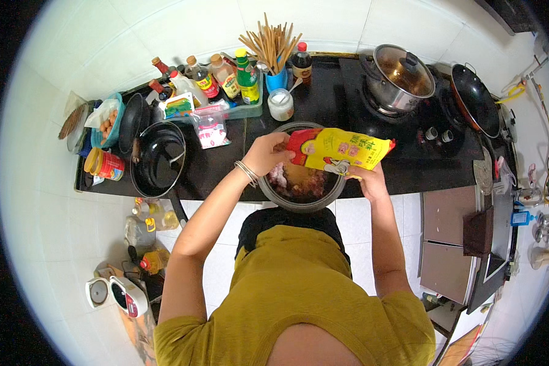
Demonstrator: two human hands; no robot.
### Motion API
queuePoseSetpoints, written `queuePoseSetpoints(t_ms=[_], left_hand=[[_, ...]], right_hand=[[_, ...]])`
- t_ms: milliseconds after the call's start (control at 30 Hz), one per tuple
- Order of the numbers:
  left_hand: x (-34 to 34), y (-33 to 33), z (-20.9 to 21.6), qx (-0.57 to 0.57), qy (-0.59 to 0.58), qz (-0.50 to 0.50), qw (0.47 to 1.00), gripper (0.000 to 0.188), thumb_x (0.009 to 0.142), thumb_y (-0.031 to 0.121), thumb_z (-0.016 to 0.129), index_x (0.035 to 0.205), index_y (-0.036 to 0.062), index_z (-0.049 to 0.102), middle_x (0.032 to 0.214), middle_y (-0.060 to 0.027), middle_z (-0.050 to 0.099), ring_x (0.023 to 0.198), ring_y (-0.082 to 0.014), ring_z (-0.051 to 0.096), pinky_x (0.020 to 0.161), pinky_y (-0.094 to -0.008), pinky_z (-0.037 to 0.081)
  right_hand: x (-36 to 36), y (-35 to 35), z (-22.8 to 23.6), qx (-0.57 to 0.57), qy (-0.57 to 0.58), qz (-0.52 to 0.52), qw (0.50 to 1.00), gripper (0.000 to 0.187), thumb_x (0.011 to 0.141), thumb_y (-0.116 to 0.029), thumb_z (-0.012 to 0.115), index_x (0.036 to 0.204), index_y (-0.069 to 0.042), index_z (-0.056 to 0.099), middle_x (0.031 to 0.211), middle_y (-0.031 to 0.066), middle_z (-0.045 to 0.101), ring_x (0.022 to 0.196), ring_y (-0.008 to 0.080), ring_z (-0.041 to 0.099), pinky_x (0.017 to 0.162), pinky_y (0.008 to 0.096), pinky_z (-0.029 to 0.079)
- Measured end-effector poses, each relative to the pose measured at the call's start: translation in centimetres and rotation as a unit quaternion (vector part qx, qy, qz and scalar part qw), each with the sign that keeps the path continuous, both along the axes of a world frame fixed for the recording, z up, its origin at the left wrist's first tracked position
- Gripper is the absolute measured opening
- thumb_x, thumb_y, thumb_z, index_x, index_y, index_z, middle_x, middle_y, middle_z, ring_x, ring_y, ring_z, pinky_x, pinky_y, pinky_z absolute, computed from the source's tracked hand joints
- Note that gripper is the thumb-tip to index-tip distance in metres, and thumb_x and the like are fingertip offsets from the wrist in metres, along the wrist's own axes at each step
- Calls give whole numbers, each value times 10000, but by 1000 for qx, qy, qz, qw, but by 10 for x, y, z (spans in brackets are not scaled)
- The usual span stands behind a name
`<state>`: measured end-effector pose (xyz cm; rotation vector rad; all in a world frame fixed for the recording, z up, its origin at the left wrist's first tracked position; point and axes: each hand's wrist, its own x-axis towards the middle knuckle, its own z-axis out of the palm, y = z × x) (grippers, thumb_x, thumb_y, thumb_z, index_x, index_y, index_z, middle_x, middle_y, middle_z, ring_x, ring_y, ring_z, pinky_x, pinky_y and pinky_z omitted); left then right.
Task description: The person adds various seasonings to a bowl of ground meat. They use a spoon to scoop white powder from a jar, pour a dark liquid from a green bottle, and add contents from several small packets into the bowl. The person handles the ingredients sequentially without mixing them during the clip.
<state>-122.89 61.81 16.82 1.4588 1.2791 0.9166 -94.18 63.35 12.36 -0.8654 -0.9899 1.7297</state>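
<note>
Between my two hands a yellow and red seasoning packet (348, 150) is held sideways over a metal bowl (305, 206). My left hand (267, 155), with bangles at the wrist, closes its fingers on the packet's red end. At the other, yellow end, my right hand (369, 180) grips the lower edge. Pieces of reddish meat (296, 185) lie in the bowl, with white and tan powder on top. The packet hides the bowl's far right part. Just behind the bowl stands a glass jar (280, 105) of white grains with a spoon in it.
Left of the bowl are a black frying pan (158, 160) and a tray of bottles (247, 76). A blue holder of chopsticks (277, 80) stands behind. On the right, a lidded steel pot (391, 91) sits on the stove, with a wok (473, 100) beside it.
</note>
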Motion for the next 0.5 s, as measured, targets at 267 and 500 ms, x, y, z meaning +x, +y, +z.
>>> queuePoseSetpoints(t_ms=[267, 500], left_hand=[[14, 6, -42, 35, 131, -39, 990, 173, 762, 135, 699, 847, -8, 650, 709, -159, 609, 601, -210, 564, 584, -320, 440], [24, 7, -38, 6, 169, -36, 985, 211, 771, 158, 697, 895, -5, 646, 760, -185, 631, 647, -259, 588, 641, -328, 465]], right_hand=[[16, 8, 13, 82, -152, -8, 985, 339, 674, 26, 711, 999, 3, 621, 918, 66, 665, 775, 126, 620, 672, 265, 508], [19, 12, 12, 71, -167, -5, 983, 324, 691, 29, 706, 1002, -1, 620, 917, 63, 666, 777, 122, 619, 665, 262, 507]])
